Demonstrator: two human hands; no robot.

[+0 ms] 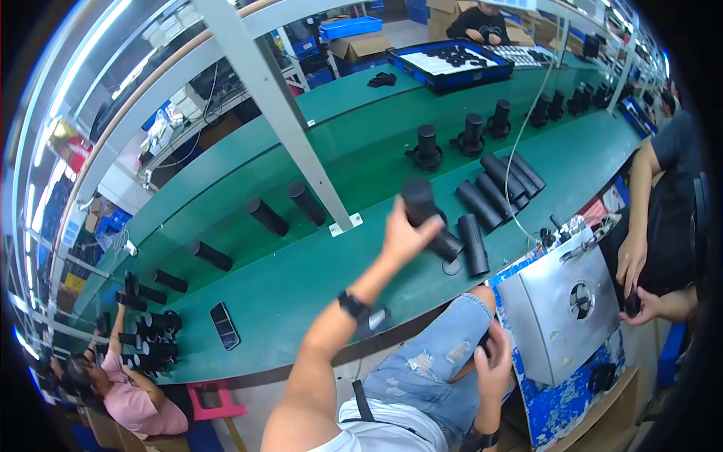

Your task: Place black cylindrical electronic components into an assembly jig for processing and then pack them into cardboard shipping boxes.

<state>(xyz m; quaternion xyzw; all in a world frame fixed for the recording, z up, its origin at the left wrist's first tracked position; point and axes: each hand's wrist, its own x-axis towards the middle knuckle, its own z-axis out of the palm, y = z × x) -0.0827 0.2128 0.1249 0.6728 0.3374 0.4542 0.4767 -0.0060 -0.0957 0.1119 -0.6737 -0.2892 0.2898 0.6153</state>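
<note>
My left hand (407,239) is closed around a black cylinder (419,197), lifted over the green bench and slightly blurred. Just below it a black tubular part (446,245) slants down to the right; I cannot tell whether the two are joined. Beside it a black tube (473,245) lies on the bench, with several more black tubes (489,194) grouped farther right. Low by my right thigh, my right hand (492,363) has its fingers apart and curved, with nothing visible in them.
Black cylinders with bases (427,147) stand along the green belt (361,162); others lie at left. A phone (224,326) rests on the bench (279,316). A grey metal box with a fan (538,316) stands at right. A metal post (282,105) rises midway. Co-workers sit around.
</note>
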